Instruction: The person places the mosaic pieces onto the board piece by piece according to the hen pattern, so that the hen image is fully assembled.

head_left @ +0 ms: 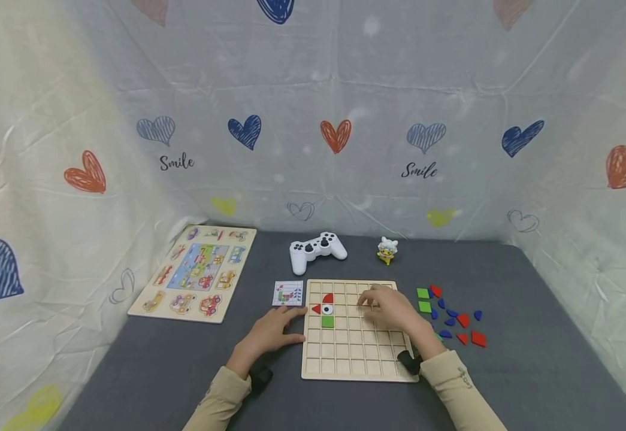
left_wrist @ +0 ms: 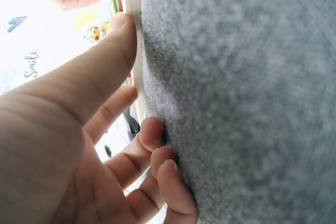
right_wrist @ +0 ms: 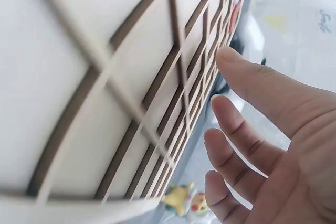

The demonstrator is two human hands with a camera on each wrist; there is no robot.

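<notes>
Head view: pale gridded wooden board (head_left: 343,351), left hand (head_left: 271,330) at edge, right hand (head_left: 392,309) above, both empty, loose-fingered

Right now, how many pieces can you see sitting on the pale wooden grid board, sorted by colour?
Red: 2, one rounded red piece and one triangular red piece
Green: 1, a square green piece
White: 1, a white piece with a black dot
Total in view on the pale wooden grid board: 4
</notes>
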